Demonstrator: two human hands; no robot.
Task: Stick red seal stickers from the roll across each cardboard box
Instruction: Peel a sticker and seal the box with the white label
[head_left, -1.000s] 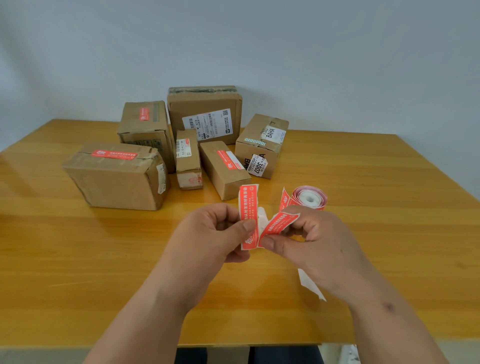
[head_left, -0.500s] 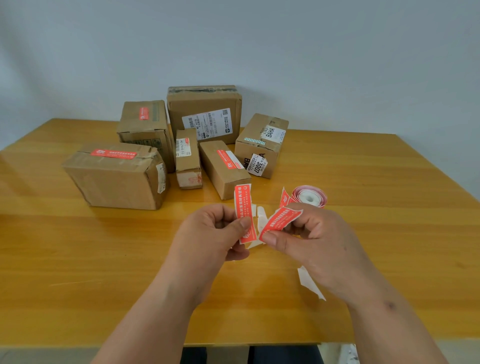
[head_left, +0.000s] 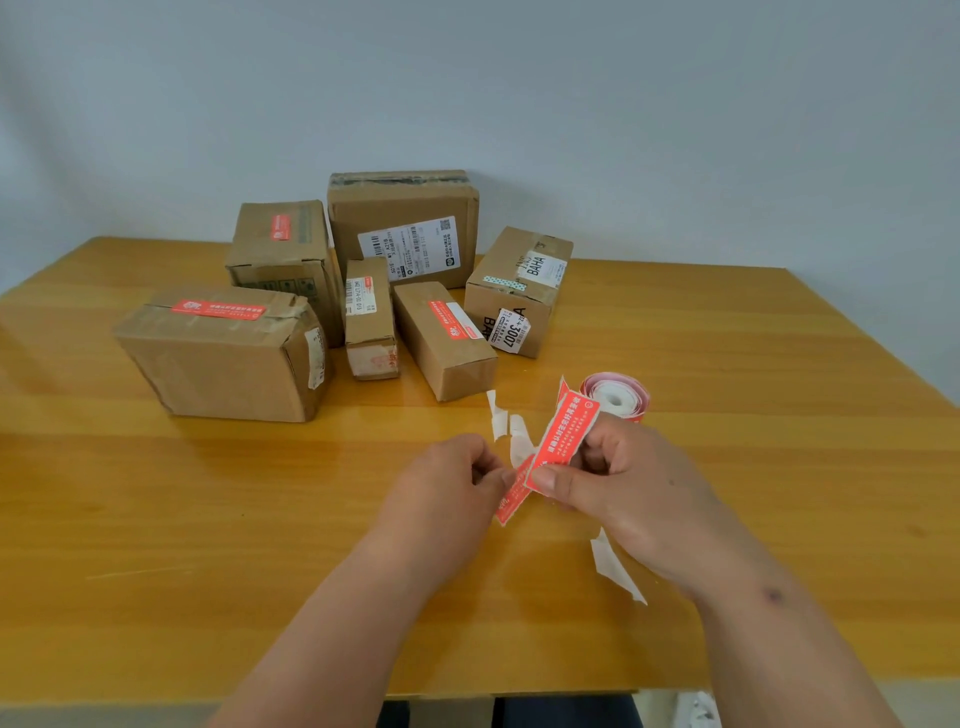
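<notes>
Plain grey wall backs a wooden desk (head_left: 156, 519) whose far middle holds six cardboard boxes (head_left: 223, 353); four show red seals, while the large back box (head_left: 402, 228) and the right one (head_left: 519, 291) show none. Toward the right edge sits the sticker roll (head_left: 618, 397). Nearer, the right hand (head_left: 623, 488) pinches a strip of red stickers (head_left: 566, 441) and the left hand (head_left: 447, 483) pinches another sticker (head_left: 511, 496), now lower and overlapping it, not apart as half a second ago. Peeling looks under way; next, carry it to an unsealed box.

A plain pale wall (head_left: 623, 104) stands at the far side. A glossy wooden table (head_left: 156, 519) reaches it.
</notes>
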